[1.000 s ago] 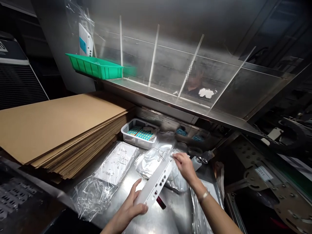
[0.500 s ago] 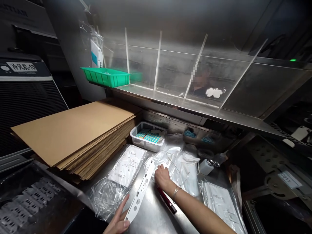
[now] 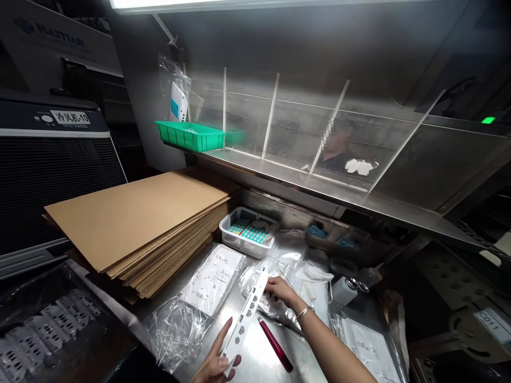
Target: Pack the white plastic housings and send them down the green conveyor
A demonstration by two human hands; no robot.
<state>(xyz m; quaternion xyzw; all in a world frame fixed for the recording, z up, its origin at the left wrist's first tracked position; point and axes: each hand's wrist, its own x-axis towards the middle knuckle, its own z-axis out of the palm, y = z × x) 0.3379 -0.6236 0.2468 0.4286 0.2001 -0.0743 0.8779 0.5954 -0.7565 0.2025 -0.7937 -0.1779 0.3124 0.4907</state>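
A long white plastic panel point(image 3: 249, 314) with a row of cutouts stands tilted over the metal bench, its near end in my left hand point(image 3: 217, 364). My left thumb and fingers grip that end, with the index finger stretched along the side. Close against the panel's far end is my right hand point(image 3: 281, 291), its fingers curled together. What they pinch, if anything, is hidden. A dark red utility knife point(image 3: 275, 343) lies on the bench between the panel and my right forearm. Clear plastic bags point(image 3: 287, 314) lie beneath and beyond my right hand.
Stacked cardboard sheets point(image 3: 139, 213) rise at the left. A bagged white plate point(image 3: 213, 279) lies beside them. Behind stands a clear bin point(image 3: 249, 247) with blue stickers. A bottle point(image 3: 344, 290) and more bagged parts point(image 3: 365, 343) are right. A green tray point(image 3: 191, 138) sits on the shelf.
The view has shifted, so most things appear lower and farther right. My right hand has turned from a fist to fingertips at the panel's edge. The knife is now more fully visible.
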